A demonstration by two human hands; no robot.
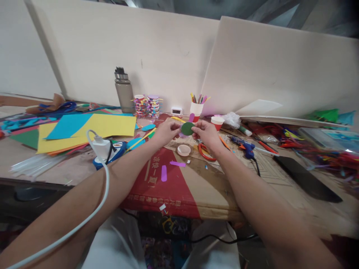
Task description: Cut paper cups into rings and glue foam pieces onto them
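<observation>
Over the middle of the cardboard sheet (218,186), a green paper disc (187,128) is held up between my two hands. My left hand (167,131) is closed in a pinch at its left edge. My right hand (206,133) pinches the right edge. A purple paper strip (191,117) sticks up behind the disc, and something pale purple shows below it; how they join is hidden. Just below my hands is a small round white cup-like piece (184,150). Two loose purple strips, one upright (164,173) and one sideways (177,164), lie nearer me.
Coloured paper sheets (112,125) and a power strip (98,163) with a white cable lie left. At the back stand a bottle (123,91), decorated cup stacks (153,106) and a pen cup (196,109). Orange-handled scissors (206,152), a glue gun (248,149) and a phone (307,178) lie right.
</observation>
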